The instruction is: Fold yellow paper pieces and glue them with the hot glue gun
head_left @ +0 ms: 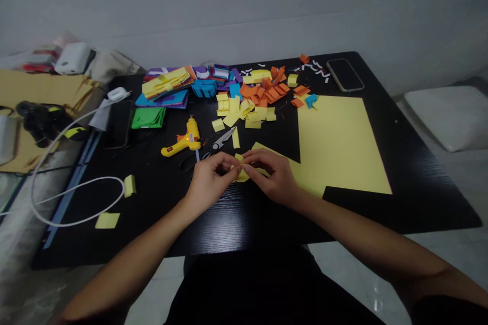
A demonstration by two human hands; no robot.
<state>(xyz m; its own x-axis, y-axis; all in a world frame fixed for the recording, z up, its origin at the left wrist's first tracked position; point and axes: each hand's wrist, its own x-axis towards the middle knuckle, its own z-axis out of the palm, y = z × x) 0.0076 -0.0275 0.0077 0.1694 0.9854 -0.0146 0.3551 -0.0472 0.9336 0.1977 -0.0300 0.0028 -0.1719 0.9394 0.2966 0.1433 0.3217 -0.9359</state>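
Both hands meet over the front middle of the black table. My left hand (212, 176) pinches a small yellow paper piece (241, 175) between thumb and forefinger. From the other side my right hand (275, 173) grips the same piece, its fingertips touching those of the left; they hide part of it. A large yellow sheet (339, 142) lies to the right, one part reaching behind my right hand. Scissors (224, 138) and a yellow glue gun (184, 141) rest beyond my left hand.
Yellow strips (229, 107) and orange strips (267, 92) are heaped at the back. Green papers (148, 118) and a dark phone (119, 124) lie left, near a looped white cable (122, 189). Another phone (345, 75) is at the back right. The table (366, 213) ends close to the body.
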